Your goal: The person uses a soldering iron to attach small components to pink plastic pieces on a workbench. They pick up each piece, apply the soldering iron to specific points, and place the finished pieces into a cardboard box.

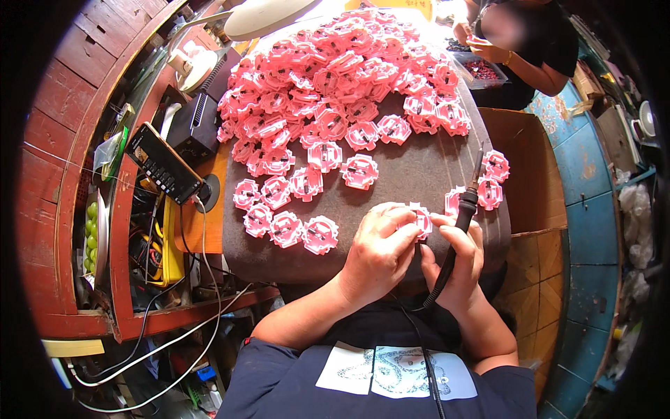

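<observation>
My left hand (pixel 377 241) is closed around a pink plastic part (pixel 423 221) with white edges, held above the near edge of the grey work surface (pixel 412 171). In my right hand (pixel 460 260) lies a soldering iron (pixel 466 209), its metal tip pointing up and away and its black cord trailing down over my shirt. Fingertips of the right hand are close to the held part; whether they touch it is unclear. A few similar pink parts (pixel 496 166) lie right of the iron. Several more (pixel 320 234) sit at the left, in front of a large heap (pixel 335 77).
A lamp (pixel 269 17) overhangs the far left. A phone (pixel 164 162) stands on a holder beside a black box (pixel 199 126). Cables (pixel 209 279) hang at the left. A cardboard box (pixel 527 167) stands at the right. Beyond, a person (pixel 530 56) works near a container (pixel 483 72) of small red pieces.
</observation>
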The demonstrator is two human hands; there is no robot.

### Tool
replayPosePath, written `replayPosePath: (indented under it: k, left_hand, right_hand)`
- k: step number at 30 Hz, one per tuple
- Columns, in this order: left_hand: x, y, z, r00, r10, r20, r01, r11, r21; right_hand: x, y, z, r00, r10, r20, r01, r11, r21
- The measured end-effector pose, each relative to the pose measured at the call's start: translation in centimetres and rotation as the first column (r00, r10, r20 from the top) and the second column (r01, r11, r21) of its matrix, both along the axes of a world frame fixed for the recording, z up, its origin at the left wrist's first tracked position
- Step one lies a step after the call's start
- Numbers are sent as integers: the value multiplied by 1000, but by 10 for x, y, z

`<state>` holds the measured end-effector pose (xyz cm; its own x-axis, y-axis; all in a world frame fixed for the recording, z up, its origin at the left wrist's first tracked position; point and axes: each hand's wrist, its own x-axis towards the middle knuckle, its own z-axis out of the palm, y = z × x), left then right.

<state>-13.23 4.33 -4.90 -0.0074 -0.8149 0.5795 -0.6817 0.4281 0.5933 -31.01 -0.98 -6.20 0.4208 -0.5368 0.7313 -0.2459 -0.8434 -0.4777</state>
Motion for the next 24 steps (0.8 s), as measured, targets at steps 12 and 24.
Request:
replayPosePath:
  k: [12, 24]
  left_hand:
    - [34, -5, 37, 848, 294, 440, -370, 924, 95]
    - [2, 8, 9, 958, 137, 251, -168, 980, 106]
  right_hand:
    - [20, -6, 2, 992, -48, -113, 45, 999, -24]
    - [-1, -11, -1, 997, -69, -31, 66, 993, -96]
